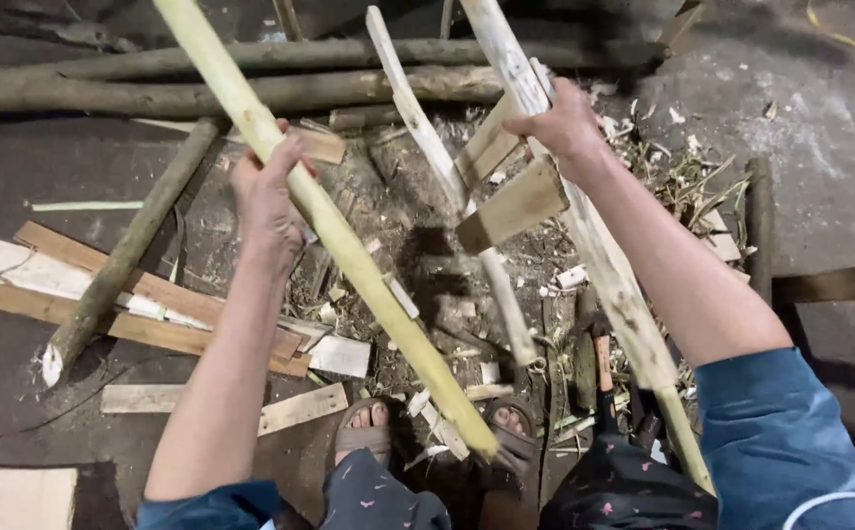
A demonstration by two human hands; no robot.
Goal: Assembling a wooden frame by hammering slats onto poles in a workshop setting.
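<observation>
My left hand [268, 201] grips a long peeled pale-yellow pole [368, 280] that runs from the top left down to between my sandalled feet [363, 432]. My right hand [563, 123] holds a second pale, rougher pole [623, 304] that slants from the top centre down past my right knee. Between the two poles stands a thinner whitish crooked stick [427, 147], with short wooden blocks [511, 206] beside my right hand. Both hands are raised above the ground.
Dark unpeeled logs [202, 93] lie across the back. Another log [123, 260] slants at the left over flat planks [153, 304]. Wood offcuts, chips and bark litter the concrete floor. A tool with an orange handle [603, 363] lies by my right foot.
</observation>
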